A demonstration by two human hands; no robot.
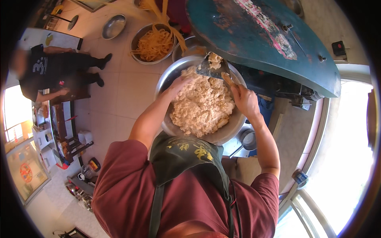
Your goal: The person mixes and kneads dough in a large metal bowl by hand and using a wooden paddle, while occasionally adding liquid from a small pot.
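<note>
1. Left hand: fingers spread, pressed flat on the crumbly dough at the far-left side of the bowl
2. Right hand: closed round the wooden handle of a scraper; blade tilted over the bowl's far rim, a clump of dough stuck on it
3. Dough sits in the big steel bowl right in front of the person, below the edge of a teal machine lid
4. Progress, judging by texture: mix is loose, shaggy, pale crumbs, heaped and filling most of the bowl; not one smooth mass yet, so gathering and working it is left
5. Second bowl of yellow noodle strips on the floor beyond; empty steel bowl farther left
6. Another person in black stands well apart at left
</note>
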